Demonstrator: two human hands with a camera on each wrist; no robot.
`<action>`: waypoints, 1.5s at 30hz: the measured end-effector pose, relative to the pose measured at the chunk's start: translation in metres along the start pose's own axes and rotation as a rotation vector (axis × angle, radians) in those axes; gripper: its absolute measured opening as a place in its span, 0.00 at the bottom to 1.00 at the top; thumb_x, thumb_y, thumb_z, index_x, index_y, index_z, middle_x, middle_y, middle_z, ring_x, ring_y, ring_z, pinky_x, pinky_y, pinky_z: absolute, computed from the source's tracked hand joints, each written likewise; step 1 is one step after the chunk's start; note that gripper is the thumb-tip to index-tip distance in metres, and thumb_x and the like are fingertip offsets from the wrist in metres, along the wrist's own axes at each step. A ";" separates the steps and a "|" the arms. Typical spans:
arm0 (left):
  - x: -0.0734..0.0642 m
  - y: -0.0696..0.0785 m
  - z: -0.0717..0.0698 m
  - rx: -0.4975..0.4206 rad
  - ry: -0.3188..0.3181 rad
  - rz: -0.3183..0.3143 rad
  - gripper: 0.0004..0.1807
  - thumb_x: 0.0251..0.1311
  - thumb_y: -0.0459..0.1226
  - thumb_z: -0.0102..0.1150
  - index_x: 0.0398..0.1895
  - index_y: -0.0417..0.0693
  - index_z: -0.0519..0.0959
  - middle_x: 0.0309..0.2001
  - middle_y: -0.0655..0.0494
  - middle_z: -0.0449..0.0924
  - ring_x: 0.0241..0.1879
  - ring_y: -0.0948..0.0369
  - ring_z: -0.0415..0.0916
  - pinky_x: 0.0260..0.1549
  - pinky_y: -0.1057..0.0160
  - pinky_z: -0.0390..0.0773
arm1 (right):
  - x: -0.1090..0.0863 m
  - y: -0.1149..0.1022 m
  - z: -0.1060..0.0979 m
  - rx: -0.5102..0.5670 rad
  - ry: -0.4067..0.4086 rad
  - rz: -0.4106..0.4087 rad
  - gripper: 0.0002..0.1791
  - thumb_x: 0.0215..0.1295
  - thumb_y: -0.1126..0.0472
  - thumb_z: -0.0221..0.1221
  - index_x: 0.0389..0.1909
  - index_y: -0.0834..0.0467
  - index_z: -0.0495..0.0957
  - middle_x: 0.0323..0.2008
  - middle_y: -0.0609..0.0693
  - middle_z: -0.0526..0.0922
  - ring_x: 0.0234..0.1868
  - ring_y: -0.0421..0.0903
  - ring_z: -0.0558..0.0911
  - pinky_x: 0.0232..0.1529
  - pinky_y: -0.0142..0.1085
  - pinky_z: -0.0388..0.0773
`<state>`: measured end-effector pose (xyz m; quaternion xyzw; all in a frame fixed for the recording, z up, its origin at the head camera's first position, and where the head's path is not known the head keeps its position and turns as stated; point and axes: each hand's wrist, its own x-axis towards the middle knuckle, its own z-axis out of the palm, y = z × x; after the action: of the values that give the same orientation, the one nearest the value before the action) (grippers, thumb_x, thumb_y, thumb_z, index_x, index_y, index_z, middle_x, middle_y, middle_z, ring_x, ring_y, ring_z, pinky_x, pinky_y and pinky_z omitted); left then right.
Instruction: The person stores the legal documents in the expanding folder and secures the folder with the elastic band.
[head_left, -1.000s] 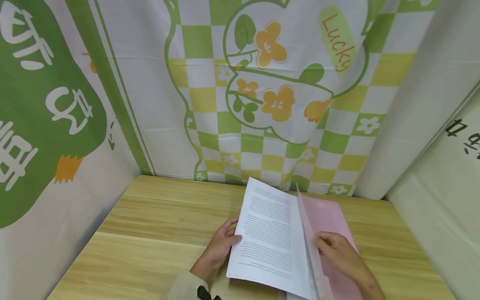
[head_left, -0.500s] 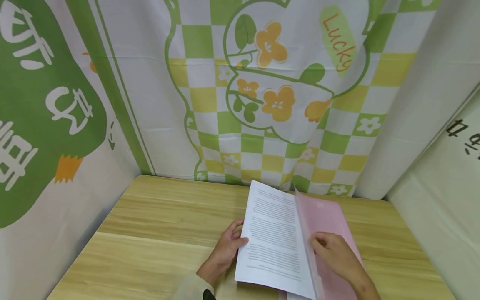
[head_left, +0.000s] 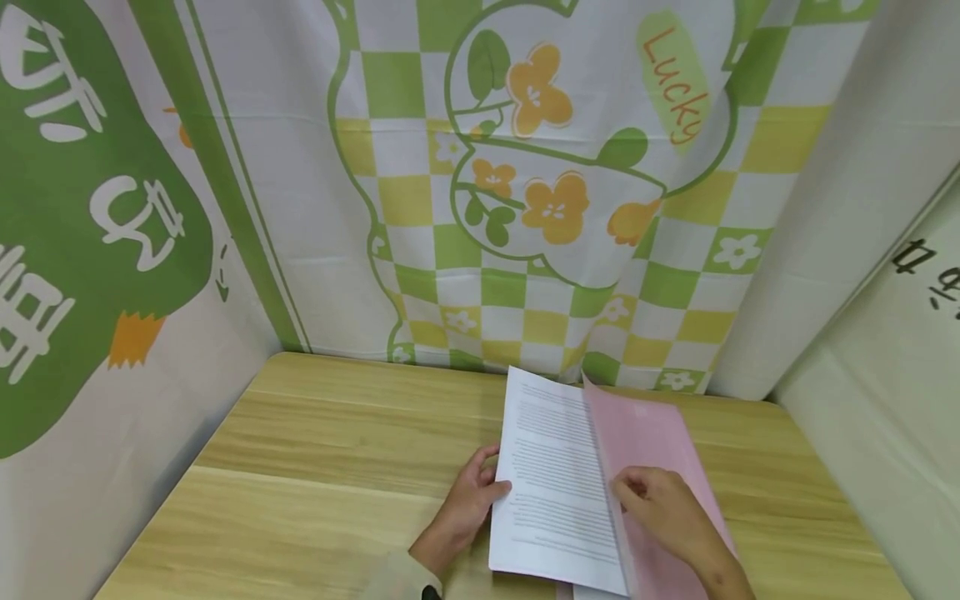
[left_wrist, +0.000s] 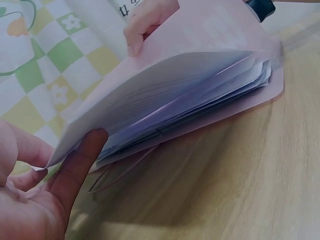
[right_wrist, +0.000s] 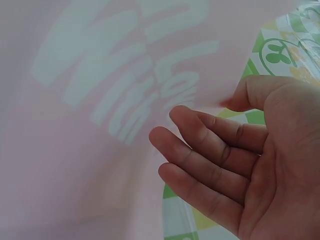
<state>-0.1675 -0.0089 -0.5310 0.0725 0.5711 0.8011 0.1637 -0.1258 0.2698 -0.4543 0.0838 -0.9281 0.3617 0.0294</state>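
In the head view, my left hand (head_left: 468, 507) pinches the left edge of a printed paper sheet (head_left: 557, 479), thumb on top. My right hand (head_left: 667, 510) grips the free edge of the pink cover of a file folder (head_left: 663, 437) and holds it raised beside the paper. Up close in the right wrist view, the cover (right_wrist: 100, 75) carries pale lettering, with the thumb and forefinger at its edge. Below the lifted sheet, the left wrist view shows a stack of more papers (left_wrist: 235, 86) inside the folder, and a thin cord loop (left_wrist: 131, 172) hanging from its edge.
The folder lies toward the right on a wood-grain table (head_left: 322, 433). A green and white checked cloth (head_left: 502, 283) hangs at the table's back edge, and printed cloths (head_left: 247, 275) close in the sides.
My left hand has moved right with the sheet, bringing it closer to the folder. My right hand has shifted slightly left, and the cover edge leans further toward the sheet.
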 end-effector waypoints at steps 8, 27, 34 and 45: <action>0.000 0.000 0.009 -0.001 0.006 -0.020 0.32 0.66 0.22 0.53 0.73 0.37 0.62 0.51 0.42 0.81 0.44 0.51 0.82 0.40 0.59 0.80 | 0.000 -0.003 -0.001 -0.007 -0.021 0.007 0.11 0.73 0.60 0.60 0.28 0.49 0.83 0.24 0.37 0.80 0.28 0.36 0.77 0.29 0.33 0.74; -0.002 -0.005 0.015 -0.030 -0.022 -0.066 0.31 0.66 0.21 0.53 0.73 0.37 0.63 0.52 0.43 0.81 0.44 0.51 0.82 0.37 0.58 0.82 | 0.002 -0.003 0.000 -0.025 -0.006 -0.019 0.10 0.70 0.63 0.60 0.28 0.50 0.83 0.22 0.37 0.79 0.26 0.36 0.76 0.27 0.33 0.72; 0.001 -0.008 0.022 -0.037 -0.037 -0.066 0.32 0.66 0.21 0.53 0.73 0.37 0.63 0.50 0.43 0.82 0.42 0.52 0.83 0.35 0.59 0.82 | 0.003 -0.003 0.002 -0.019 -0.001 -0.023 0.11 0.69 0.63 0.60 0.26 0.49 0.83 0.20 0.36 0.78 0.25 0.36 0.75 0.26 0.33 0.72; 0.007 -0.015 0.031 -0.036 -0.055 -0.062 0.32 0.65 0.21 0.54 0.73 0.33 0.63 0.49 0.41 0.83 0.41 0.51 0.84 0.35 0.59 0.84 | 0.003 -0.003 0.003 -0.034 -0.002 -0.022 0.09 0.69 0.63 0.61 0.29 0.49 0.84 0.21 0.35 0.79 0.26 0.35 0.78 0.30 0.33 0.75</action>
<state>-0.1618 0.0257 -0.5348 0.0740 0.5540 0.8034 0.2054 -0.1283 0.2648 -0.4541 0.0940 -0.9330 0.3456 0.0340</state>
